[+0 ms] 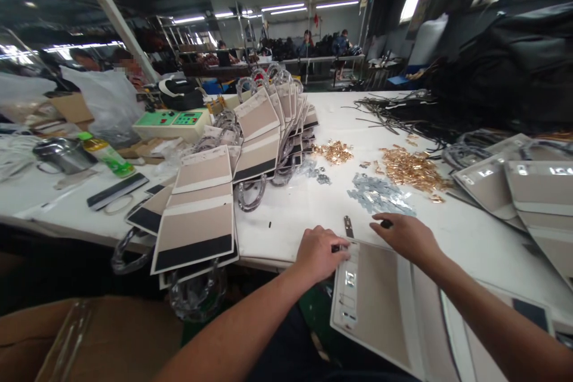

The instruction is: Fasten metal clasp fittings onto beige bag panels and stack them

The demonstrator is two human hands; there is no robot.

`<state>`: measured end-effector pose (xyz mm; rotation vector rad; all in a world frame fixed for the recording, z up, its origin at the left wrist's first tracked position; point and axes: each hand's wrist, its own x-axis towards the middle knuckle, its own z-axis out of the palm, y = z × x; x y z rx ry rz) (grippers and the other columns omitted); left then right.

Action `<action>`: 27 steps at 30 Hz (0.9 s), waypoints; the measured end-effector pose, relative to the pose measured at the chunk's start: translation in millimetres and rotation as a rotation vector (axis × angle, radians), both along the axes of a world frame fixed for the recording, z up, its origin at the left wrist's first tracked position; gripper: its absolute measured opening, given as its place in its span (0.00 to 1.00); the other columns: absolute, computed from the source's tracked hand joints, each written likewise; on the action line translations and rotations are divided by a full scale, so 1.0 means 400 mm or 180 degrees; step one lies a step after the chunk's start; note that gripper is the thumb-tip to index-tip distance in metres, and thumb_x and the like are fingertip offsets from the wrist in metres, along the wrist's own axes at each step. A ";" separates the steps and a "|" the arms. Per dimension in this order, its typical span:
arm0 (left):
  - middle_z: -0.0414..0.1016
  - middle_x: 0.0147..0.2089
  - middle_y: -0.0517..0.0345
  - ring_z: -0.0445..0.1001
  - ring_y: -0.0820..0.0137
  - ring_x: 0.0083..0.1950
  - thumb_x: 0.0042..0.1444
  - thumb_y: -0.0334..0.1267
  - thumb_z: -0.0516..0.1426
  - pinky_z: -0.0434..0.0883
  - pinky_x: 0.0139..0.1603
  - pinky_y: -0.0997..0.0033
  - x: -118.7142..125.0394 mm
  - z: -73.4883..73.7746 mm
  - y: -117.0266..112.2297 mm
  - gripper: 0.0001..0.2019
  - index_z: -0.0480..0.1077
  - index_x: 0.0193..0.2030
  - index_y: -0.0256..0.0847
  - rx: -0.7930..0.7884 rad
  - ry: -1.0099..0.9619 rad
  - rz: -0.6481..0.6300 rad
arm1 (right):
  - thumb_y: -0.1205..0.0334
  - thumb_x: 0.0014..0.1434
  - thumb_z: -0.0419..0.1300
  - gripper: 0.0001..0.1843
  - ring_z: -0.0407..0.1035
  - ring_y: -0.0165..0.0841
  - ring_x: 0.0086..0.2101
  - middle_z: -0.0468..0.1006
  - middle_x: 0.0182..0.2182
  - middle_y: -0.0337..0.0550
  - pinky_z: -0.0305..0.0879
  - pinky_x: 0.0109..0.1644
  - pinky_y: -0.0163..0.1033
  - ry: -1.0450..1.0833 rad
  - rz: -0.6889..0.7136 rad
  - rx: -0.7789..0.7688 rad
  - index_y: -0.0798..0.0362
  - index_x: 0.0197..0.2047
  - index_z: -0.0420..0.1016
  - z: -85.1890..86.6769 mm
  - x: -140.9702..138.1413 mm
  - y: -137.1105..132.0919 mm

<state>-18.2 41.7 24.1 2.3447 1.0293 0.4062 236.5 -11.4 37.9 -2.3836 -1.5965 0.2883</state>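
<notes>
A beige bag panel (385, 298) with pale bands lies in front of me, its near corner jutting past the table edge. Along its left strip sit small shiny metal fittings (350, 279). My left hand (319, 252) is closed at the strip's upper end, thumb and fingers pressed together around a small dark piece whose kind I cannot make out. Above the panel's far edge, my right hand (409, 239) pinches a small black piece (385, 224). A narrow metal plate with holes (348, 226) lies on the table between the hands.
Grey flat metal plates (380, 194) and gold-coloured metal pieces (414, 170) lie in heaps beyond my right hand. Stacked bag panels with plastic-wrapped handles (201, 209) overhang the table edge at left. More panels (546, 197) lie at right. A cardboard box (111, 340) stands below.
</notes>
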 end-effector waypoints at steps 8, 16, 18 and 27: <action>0.86 0.47 0.63 0.76 0.60 0.52 0.59 0.48 0.69 0.66 0.55 0.58 -0.009 -0.012 -0.002 0.11 0.85 0.49 0.57 -0.0017 -0.0139 0.0034 | 0.45 0.66 0.56 0.21 0.79 0.48 0.40 0.86 0.46 0.49 0.63 0.35 0.43 -0.0222 -0.0305 -0.0257 0.43 0.46 0.89 -0.019 0.058 0.079; 0.86 0.48 0.62 0.76 0.60 0.53 0.60 0.49 0.68 0.66 0.56 0.58 -0.009 -0.003 -0.007 0.11 0.85 0.50 0.56 -0.0005 -0.0110 0.0036 | 0.55 0.62 0.59 0.15 0.78 0.45 0.38 0.86 0.40 0.53 0.63 0.35 0.41 -0.0148 -0.0304 -0.0351 0.50 0.42 0.87 0.009 0.058 0.105; 0.86 0.48 0.62 0.76 0.60 0.53 0.61 0.49 0.68 0.66 0.56 0.58 -0.009 -0.004 -0.008 0.12 0.85 0.50 0.56 0.0003 -0.0117 0.0021 | 0.57 0.61 0.59 0.14 0.78 0.46 0.37 0.86 0.39 0.54 0.63 0.35 0.42 -0.0174 -0.0270 -0.0286 0.51 0.39 0.86 0.039 0.053 0.085; 0.86 0.48 0.61 0.75 0.59 0.53 0.61 0.49 0.68 0.67 0.56 0.58 -0.007 -0.006 -0.008 0.12 0.84 0.51 0.58 0.0173 -0.0003 -0.0026 | 0.44 0.56 0.62 0.31 0.74 0.40 0.26 0.81 0.25 0.40 0.68 0.32 0.41 0.2040 -0.0139 -0.0114 0.54 0.57 0.82 0.045 -0.127 -0.145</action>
